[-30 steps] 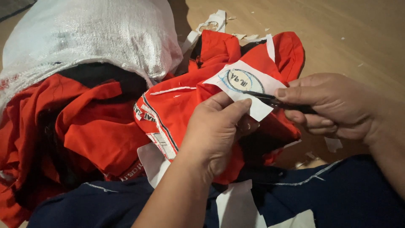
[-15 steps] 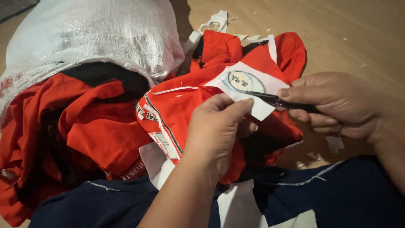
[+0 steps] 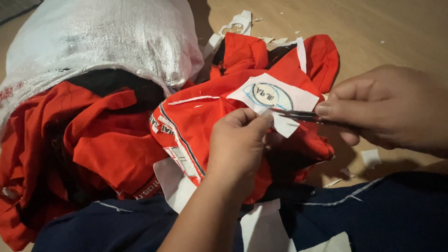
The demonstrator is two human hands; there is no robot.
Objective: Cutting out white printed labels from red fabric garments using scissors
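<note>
With the left hand (image 3: 235,144) pinching the white patch (image 3: 273,95) on the red garment (image 3: 205,116), the right hand (image 3: 387,109) gripped small scissors (image 3: 298,115), apparently mid-trim, needing steady cuts along the edge.

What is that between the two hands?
In the head view, a white patch with a round emblem lies between them on red cloth. The left hand pinches its lower edge; the right hand brings thin dark scissors to it.

White sack (image 3: 102,44) blocks left; floor (image 3: 373,32) open right.
</note>
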